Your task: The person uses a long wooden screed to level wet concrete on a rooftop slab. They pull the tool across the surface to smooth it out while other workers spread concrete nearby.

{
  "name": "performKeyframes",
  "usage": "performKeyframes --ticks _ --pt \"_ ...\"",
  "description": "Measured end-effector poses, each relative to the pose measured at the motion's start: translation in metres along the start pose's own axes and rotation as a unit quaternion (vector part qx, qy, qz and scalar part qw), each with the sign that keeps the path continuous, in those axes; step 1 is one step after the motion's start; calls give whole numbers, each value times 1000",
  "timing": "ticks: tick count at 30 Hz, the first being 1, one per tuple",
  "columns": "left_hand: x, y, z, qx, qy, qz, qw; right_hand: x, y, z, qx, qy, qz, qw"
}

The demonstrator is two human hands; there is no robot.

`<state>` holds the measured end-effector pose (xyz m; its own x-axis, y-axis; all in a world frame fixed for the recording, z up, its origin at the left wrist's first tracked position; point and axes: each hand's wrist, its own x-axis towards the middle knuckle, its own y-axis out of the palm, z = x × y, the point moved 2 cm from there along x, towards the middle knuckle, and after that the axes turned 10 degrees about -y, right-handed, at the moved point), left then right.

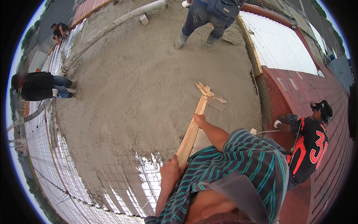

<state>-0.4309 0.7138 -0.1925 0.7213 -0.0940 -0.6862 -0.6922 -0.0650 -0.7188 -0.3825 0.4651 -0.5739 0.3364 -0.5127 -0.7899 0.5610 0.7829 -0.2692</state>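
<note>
Both of my hands grip the wooden handle (191, 137) of a long-handled concrete float. My left hand (171, 171) is wrapped round the handle's near end, close to my body. Farther up, my right hand (199, 120) closes round it about midway. At the far end, rough wooden braces (209, 94) join the handle to a flat blade (217, 105), which lies on the wet grey concrete (149, 93). The blade's edges partly blend into the concrete.
Wire mesh over shiny sheeting (149, 168) shows at the near left. A thick hose (112, 26) crosses the far left. One person (212, 18) stands ahead, another (41, 86) at left, a third (307, 145) at right beside a red roof (298, 86). Wooden formwork (250, 44) edges the slab.
</note>
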Motion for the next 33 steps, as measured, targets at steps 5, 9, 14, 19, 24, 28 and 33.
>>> performKeyframes --ticks 5,9,14,19,24,28,33 --pt "6 -18 -23 15 15 30 999 -8 -11 18 73 9 42 996" --pt "2 -41 -47 29 54 9 998 -26 -25 36 111 17 67 991" --pt "3 -65 -89 53 62 -17 997 -25 -38 65 150 7 69 986" --pt "-4 -91 -117 -103 117 -43 987 -2 -50 87 176 -4 85 981" --pt "-15 -103 -128 -220 187 -77 954 15 -62 102 198 -13 71 978" --pt "-20 -96 -131 -219 173 -59 958 5 -68 109 206 -4 82 975" --pt "-20 -86 -125 -209 229 -130 942 -29 -72 106 232 7 69 970"
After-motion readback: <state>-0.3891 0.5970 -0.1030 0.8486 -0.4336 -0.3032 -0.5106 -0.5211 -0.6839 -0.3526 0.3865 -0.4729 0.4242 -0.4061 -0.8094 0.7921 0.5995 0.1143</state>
